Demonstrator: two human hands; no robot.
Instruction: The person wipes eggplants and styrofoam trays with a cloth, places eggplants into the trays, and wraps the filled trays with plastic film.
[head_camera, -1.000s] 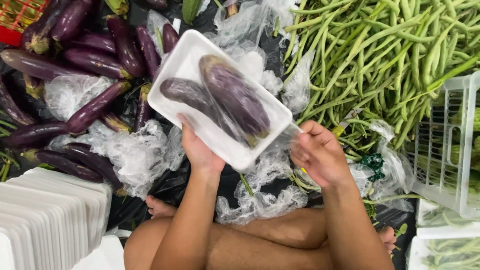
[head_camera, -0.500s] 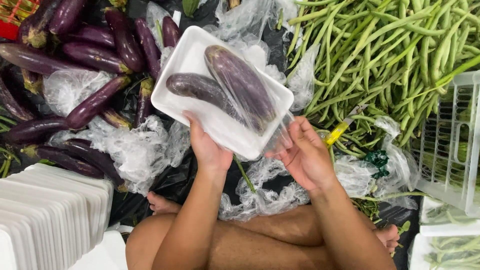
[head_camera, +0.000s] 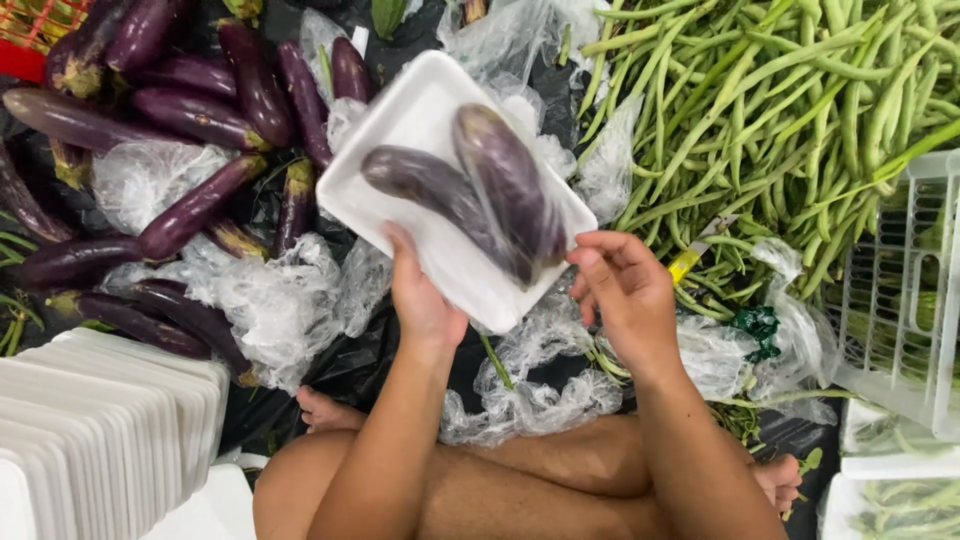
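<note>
A white foam tray (head_camera: 410, 130) holds two purple eggplants (head_camera: 470, 195) under clear plastic film. My left hand (head_camera: 420, 295) grips the tray's near edge from below, thumb on top. At the tray's right corner my right hand (head_camera: 625, 290) touches the edge with its fingers curled on the film. The tray is held tilted above the floor, over crumpled plastic wrap.
Loose purple eggplants (head_camera: 190, 110) lie piled at the left. A heap of green long beans (head_camera: 790, 110) fills the upper right. A stack of white foam trays (head_camera: 95, 430) stands at lower left, a white plastic crate (head_camera: 905, 310) at right. Crumpled clear plastic (head_camera: 270, 300) and my crossed legs lie below.
The tray has stayed in my left hand and shifted slightly. My right hand has moved up and left from the film's loose end to the tray's right corner.
</note>
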